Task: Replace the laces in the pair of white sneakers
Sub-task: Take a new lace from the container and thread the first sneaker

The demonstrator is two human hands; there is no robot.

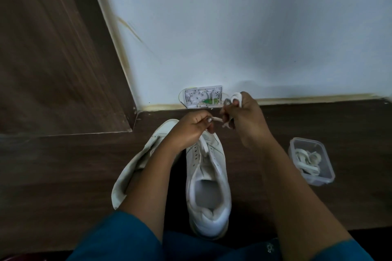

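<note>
1. Wooden floor [63, 176] carries the sneaker [209, 178] at frame centre.
2. Fingers of the left hand [191, 131] and right hand [246, 116] pinch its lace [217, 119] above the toe.
3. It seems soft and floppy; grip near its tip.

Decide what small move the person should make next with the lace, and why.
Probably thread the lace through the next row on the upright sneaker: left hand and right hand both pinch it above the toe, and the nearer eyelets look empty.
</note>
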